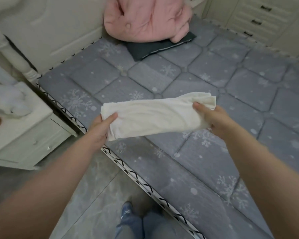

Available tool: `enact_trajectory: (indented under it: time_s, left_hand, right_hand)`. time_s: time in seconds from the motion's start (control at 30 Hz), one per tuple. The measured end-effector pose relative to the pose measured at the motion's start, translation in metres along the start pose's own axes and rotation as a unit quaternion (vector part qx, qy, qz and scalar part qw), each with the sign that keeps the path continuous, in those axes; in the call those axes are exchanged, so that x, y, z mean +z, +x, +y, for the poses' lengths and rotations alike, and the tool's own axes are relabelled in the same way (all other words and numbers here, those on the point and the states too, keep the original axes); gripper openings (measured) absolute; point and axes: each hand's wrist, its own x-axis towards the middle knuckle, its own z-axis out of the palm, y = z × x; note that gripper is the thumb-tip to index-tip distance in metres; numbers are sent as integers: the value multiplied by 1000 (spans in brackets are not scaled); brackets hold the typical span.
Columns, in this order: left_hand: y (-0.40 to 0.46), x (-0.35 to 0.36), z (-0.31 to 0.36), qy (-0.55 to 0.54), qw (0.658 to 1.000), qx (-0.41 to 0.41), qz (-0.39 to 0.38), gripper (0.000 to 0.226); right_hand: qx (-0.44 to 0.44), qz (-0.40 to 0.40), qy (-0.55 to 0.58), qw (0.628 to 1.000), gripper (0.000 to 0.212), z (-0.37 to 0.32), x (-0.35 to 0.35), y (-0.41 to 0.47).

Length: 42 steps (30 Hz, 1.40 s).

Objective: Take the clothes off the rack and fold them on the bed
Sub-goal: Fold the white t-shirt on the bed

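Observation:
A cream-white garment (154, 116), folded into a long narrow strip, hangs in the air above the near edge of the bed (214, 80). My left hand (100, 128) grips its left end, thumb on top. My right hand (211, 118) grips its right end, thumb on top and fingers hidden under the cloth. The bed carries a grey quilted cover with white snowflakes. The rack is out of view.
A pink padded garment (145, 18) lies at the head of the bed on a folded dark green cloth (155, 47). A white nightstand (24, 131) stands left of the bed, white drawers (259, 19) at the far right. My legs and a shoe (128, 213) are on the grey floor.

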Motion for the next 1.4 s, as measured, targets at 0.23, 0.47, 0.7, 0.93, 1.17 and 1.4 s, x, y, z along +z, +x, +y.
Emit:
enact_trajectory:
  time_s: [0.23,0.47,0.7,0.93,1.17,1.4]
  left_hand:
    - [1,62,40,63,995,56,-48,21]
    - [18,108,63,115,979,76,-149,39]
    - [40,142,81,162,943,69,-281,38]
    - [31,180,78,204,900,56,-380,27]
    - [-36,229,37,245,824,35,-510,37]
    - [-164,271,-37,288,727,-4,-624,41]
  right_hand:
    - [-41,71,36,996,26,-29,-51,-36]
    - [-61,147,46,986,36,-34,-89,-75]
    - [-56,290,100,950,22,-13,-79,-127]
    - [-39,415,176,892,17,17,-57,-198]
    - [-19,565,204,799,28,57,-49,-316]
    - [15,717,205,666,27,101,-19,-477]
